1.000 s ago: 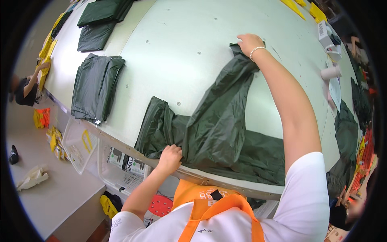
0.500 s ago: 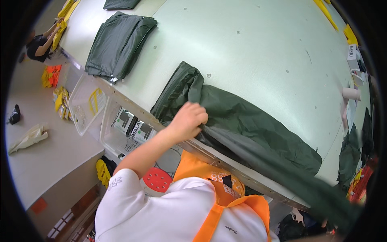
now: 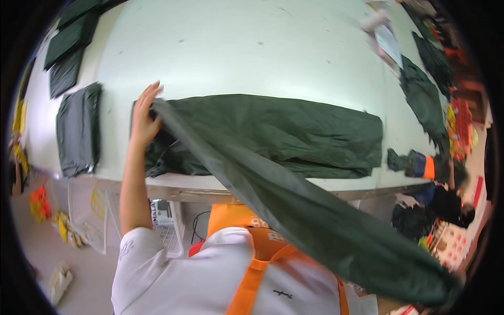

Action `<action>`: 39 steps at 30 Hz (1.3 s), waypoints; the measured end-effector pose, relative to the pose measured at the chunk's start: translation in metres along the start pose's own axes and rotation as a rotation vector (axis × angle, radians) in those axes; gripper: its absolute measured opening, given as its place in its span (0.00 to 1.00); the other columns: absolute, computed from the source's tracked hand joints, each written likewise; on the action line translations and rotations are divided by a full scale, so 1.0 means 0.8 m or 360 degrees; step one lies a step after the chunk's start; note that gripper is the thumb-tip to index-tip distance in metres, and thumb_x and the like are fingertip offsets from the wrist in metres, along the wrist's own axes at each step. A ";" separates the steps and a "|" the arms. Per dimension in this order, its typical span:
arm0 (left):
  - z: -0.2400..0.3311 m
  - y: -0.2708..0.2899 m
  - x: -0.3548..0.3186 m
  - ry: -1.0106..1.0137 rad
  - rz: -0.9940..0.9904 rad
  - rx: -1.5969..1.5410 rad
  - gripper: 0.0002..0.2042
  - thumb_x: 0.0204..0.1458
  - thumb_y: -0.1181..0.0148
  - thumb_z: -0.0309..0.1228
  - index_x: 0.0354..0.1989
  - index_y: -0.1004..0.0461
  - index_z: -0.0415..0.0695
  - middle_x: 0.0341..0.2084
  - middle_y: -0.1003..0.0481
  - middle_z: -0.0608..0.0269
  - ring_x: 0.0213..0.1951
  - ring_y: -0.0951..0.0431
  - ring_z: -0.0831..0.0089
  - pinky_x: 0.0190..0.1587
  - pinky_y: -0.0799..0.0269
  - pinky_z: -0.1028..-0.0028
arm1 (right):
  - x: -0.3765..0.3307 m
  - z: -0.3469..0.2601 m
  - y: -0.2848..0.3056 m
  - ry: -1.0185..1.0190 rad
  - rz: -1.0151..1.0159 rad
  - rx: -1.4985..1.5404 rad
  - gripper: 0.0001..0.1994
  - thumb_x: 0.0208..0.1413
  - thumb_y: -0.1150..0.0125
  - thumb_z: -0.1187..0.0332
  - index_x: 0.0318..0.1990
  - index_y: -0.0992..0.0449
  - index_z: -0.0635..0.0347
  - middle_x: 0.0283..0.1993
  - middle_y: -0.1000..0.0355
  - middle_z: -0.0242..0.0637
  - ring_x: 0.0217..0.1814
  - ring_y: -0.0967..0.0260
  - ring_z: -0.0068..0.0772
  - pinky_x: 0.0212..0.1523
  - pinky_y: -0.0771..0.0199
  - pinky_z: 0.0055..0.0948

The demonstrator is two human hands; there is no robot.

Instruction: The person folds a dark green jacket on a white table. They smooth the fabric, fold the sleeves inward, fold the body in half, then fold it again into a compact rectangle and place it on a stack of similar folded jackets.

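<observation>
A long, folded dark green waterproof garment [image 3: 294, 131] lies along the table's near edge. One loose flap [image 3: 294, 202] of it is lifted and stretched slantwise from the garment's left end, over the edge and across my front, to the lower right. My left hand [image 3: 145, 116] rests at the garment's left end, beside the flap's upper corner, fingers stretched out and thumb apart. At the lower right rim, my right hand [image 3: 458, 278] holds the flap's far end up in the air; its fingers are blurred and mostly hidden.
A folded dark green bundle [image 3: 79, 131] lies left of my hand, with more folded stacks [image 3: 71, 44] behind. White plastic baskets [image 3: 86, 215] stand below the table edge. At the right, another person [image 3: 446, 202] works near crumpled green fabric [image 3: 422, 97]. A pale roll [image 3: 374, 21] lies far right.
My view has turned, so the table edge runs level. The flap has been lifted and swung off the table's edge. My left hand has gone from closed on the fabric to outstretched at its left end.
</observation>
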State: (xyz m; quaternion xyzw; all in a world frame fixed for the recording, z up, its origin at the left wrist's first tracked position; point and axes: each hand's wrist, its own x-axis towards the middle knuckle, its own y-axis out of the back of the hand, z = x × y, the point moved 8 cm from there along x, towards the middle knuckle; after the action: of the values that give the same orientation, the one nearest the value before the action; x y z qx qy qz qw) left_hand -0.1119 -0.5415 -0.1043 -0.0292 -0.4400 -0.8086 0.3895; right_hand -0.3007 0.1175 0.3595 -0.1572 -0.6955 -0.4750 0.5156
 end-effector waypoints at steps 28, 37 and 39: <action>0.164 -0.250 -0.120 0.0351 -0.0774 0.1034 0.59 0.25 0.32 0.62 0.68 0.57 0.52 0.68 0.62 0.46 0.66 0.59 0.42 0.61 0.59 0.40 | -0.435 0.224 -0.554 -0.1257 -0.1589 0.0618 0.14 0.54 0.40 0.61 0.37 0.26 0.66 0.27 0.32 0.33 0.23 0.39 0.24 0.27 0.35 0.26; 0.158 -0.247 -0.121 0.0371 -0.0832 0.0998 0.60 0.25 0.30 0.58 0.69 0.58 0.53 0.68 0.62 0.47 0.67 0.60 0.42 0.60 0.57 0.40 | -0.394 0.203 -0.485 -0.1646 -0.1841 0.0765 0.12 0.51 0.37 0.64 0.28 0.28 0.66 0.22 0.31 0.33 0.20 0.35 0.29 0.27 0.31 0.31; 0.161 -0.251 -0.120 0.0334 -0.0851 0.0977 0.60 0.25 0.29 0.58 0.69 0.59 0.54 0.68 0.62 0.47 0.67 0.60 0.43 0.60 0.57 0.40 | -0.469 0.223 -0.494 -0.1390 -0.1860 0.0572 0.13 0.50 0.36 0.64 0.29 0.29 0.66 0.23 0.29 0.37 0.21 0.32 0.40 0.29 0.29 0.36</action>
State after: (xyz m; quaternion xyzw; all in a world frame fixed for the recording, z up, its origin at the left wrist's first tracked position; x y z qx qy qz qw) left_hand -0.2151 -0.3270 -0.2013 0.2861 -0.6104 -0.7112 0.1993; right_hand -0.5246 0.1688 -0.1660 0.1501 -0.8739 -0.4449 -0.1255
